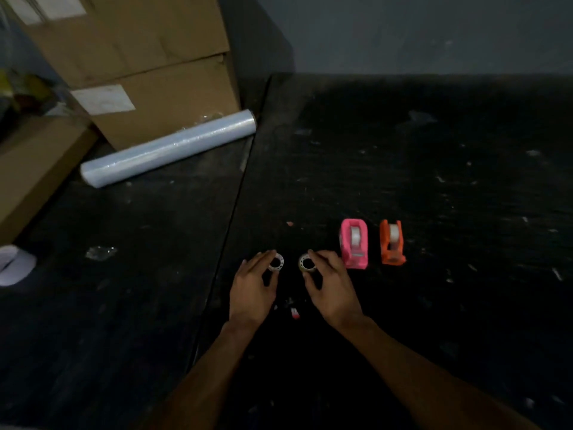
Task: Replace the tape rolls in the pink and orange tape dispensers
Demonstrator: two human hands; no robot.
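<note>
Both forearms reach over the dark desk: left hand [252, 287] and right hand [330, 287] each curl loosely, fingers touching small tape rolls [276, 263] left of the pink dispenser [354, 248]; the orange dispenser [392, 243] stands just beyond. Light, stiff rings, probably best pinched by the rim.

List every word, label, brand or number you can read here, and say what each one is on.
None can be read.
White paper labels on the stacked brown cardboard boxes: too blurred to show any print.
Pink plastic tape dispenser and orange plastic tape dispenser: no marking visible.
Small red-and-white scrap on the black tabletop: too small to read.
</note>
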